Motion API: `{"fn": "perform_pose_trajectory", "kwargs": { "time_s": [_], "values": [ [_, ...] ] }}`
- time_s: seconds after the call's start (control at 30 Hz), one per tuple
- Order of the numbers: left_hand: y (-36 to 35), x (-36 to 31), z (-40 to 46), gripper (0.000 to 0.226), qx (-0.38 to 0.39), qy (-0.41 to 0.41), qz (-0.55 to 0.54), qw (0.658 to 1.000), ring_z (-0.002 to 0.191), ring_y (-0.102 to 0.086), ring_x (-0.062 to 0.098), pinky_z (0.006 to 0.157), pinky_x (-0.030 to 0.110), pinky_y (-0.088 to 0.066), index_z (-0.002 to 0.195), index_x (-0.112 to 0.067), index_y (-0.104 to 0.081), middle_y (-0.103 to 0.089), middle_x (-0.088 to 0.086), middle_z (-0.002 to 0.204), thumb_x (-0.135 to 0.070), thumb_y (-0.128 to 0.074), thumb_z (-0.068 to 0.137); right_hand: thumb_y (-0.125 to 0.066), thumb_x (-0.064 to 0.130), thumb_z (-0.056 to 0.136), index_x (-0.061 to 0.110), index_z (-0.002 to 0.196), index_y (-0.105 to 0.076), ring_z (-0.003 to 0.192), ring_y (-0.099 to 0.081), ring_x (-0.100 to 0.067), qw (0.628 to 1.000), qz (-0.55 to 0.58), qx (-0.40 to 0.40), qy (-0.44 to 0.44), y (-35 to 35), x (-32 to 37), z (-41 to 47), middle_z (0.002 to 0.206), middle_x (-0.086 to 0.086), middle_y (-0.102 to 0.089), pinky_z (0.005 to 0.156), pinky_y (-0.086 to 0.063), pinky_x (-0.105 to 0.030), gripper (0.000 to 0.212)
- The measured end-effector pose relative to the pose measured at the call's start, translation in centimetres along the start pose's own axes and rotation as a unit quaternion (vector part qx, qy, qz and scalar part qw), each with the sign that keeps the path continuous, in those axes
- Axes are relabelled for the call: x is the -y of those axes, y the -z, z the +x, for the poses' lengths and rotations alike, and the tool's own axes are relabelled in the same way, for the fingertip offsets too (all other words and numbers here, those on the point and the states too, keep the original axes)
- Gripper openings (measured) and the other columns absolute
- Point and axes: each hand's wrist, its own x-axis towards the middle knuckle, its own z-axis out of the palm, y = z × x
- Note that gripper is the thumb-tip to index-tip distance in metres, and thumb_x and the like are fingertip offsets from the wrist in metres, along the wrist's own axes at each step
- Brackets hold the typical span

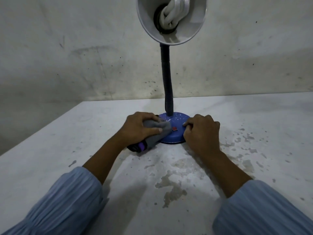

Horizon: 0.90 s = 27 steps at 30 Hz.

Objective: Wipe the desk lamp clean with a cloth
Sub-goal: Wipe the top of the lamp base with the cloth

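A desk lamp stands at the middle of the table, with a round blue base (176, 135), a dark flexible neck (166, 78) and a white shade (171, 19) holding a spiral bulb. A small red switch (174, 128) sits on the base. My left hand (140, 128) grips a grey cloth (157, 133) and presses it on the left side of the base. The cloth's dark end with a purple band trails onto the table below the hand. My right hand (201, 131) holds the right edge of the base, fingers curled over it.
The table (67, 150) is white and worn, with flaked patches at the front middle and right. A stained white wall (84, 56) rises close behind the lamp. The table's left edge runs diagonally at the left.
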Motion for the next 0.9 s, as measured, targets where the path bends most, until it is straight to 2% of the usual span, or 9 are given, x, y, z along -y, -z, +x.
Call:
{"fn": "perform_pose_trajectory", "kwargs": {
  "time_s": [0.13,0.23,0.3,0.37,0.43,0.5,0.6,0.67,0.9],
  "values": [
    [0.2,0.4,1.5,0.021,-0.130,0.107,0.119,0.979,0.082,-0.057,0.011,0.071,0.020,-0.041,0.096,-0.021,-0.067,-0.066,-0.001,0.093,-0.030,-0.071,0.078,-0.049,0.010,0.087,0.016,0.095,-0.072,0.095,-0.051,-0.020,1.000,0.001,0.008,-0.006,0.1,0.1,0.0,0.097,-0.001,-0.068,0.076,-0.020,-0.029,0.025],
    [1.0,-0.9,2.3,0.015,-0.022,0.141,-0.090,0.986,0.079,-0.060,0.009,0.063,0.019,-0.047,0.084,-0.031,-0.066,-0.064,-0.008,0.087,-0.035,-0.075,0.072,-0.048,0.009,0.086,0.016,0.094,-0.072,0.093,-0.052,-0.021,1.000,0.000,0.009,-0.003,0.1,0.2,0.1,0.096,-0.002,-0.068,0.075,-0.020,-0.030,0.026],
    [0.9,-1.7,2.6,0.013,0.065,0.097,-0.045,0.992,0.083,-0.057,0.006,0.066,0.017,-0.044,0.080,-0.034,-0.066,-0.063,-0.013,0.086,-0.035,-0.075,0.071,-0.048,0.009,0.086,0.017,0.094,-0.072,0.093,-0.053,-0.022,1.000,-0.003,0.010,-0.004,0.2,0.2,0.1,0.096,-0.002,-0.069,0.075,-0.022,-0.030,0.027],
    [0.2,-1.4,3.1,0.013,0.038,0.106,0.051,0.992,0.083,-0.054,0.007,0.065,0.015,-0.040,0.085,-0.028,-0.067,-0.062,-0.011,0.087,-0.033,-0.074,0.074,-0.048,0.010,0.087,0.017,0.093,-0.072,0.093,-0.054,-0.022,1.000,-0.004,0.015,-0.009,0.2,0.2,0.1,0.096,-0.001,-0.069,0.076,-0.023,-0.031,0.026],
    [0.0,-1.1,3.4,0.019,-0.057,0.164,0.125,0.977,0.084,-0.057,0.016,0.068,0.021,-0.043,0.093,-0.020,-0.068,-0.063,0.001,0.094,-0.031,-0.069,0.078,-0.049,0.010,0.087,0.017,0.092,-0.072,0.093,-0.054,-0.021,1.000,0.000,0.016,-0.014,0.3,0.3,0.2,0.096,-0.001,-0.069,0.078,-0.025,-0.031,0.025],
    [0.6,-0.9,3.7,0.019,-0.092,0.189,0.113,0.971,0.081,-0.058,0.018,0.066,0.026,-0.045,0.092,-0.019,-0.069,-0.064,0.004,0.095,-0.031,-0.070,0.076,-0.051,0.010,0.087,0.017,0.092,-0.072,0.094,-0.054,-0.020,1.000,0.000,0.022,-0.019,0.5,0.5,0.2,0.096,0.000,-0.070,0.078,-0.024,-0.031,0.023],
    [1.5,-1.7,4.1,0.016,0.021,0.156,-0.063,0.985,0.082,-0.059,0.012,0.060,0.019,-0.044,0.084,-0.025,-0.070,-0.066,-0.003,0.090,-0.031,-0.076,0.071,-0.051,0.012,0.087,0.017,0.095,-0.072,0.096,-0.054,-0.020,0.999,-0.019,0.037,-0.019,0.6,0.7,0.3,0.097,0.000,-0.069,0.078,-0.023,-0.031,0.023],
    [0.8,-2.1,4.2,0.016,0.057,0.150,-0.013,0.987,0.082,-0.056,0.010,0.058,0.017,-0.041,0.084,-0.025,-0.068,-0.065,-0.003,0.093,-0.029,-0.076,0.071,-0.052,0.012,0.086,0.018,0.096,-0.072,0.098,-0.054,-0.020,0.998,-0.032,0.053,-0.017,0.8,0.7,0.6,0.099,0.001,-0.069,0.080,-0.026,-0.032,0.022],
    [-0.2,-0.5,4.3,0.031,-0.109,0.232,0.167,0.952,0.087,-0.059,0.024,0.069,0.029,-0.045,0.099,-0.014,-0.066,-0.061,0.009,0.103,-0.036,-0.069,0.077,-0.053,0.008,0.084,0.017,0.092,-0.073,0.093,-0.060,-0.019,0.997,-0.006,0.072,-0.023,1.1,0.6,0.7,0.097,0.001,-0.071,0.092,-0.041,-0.040,0.023]
  ]
}}
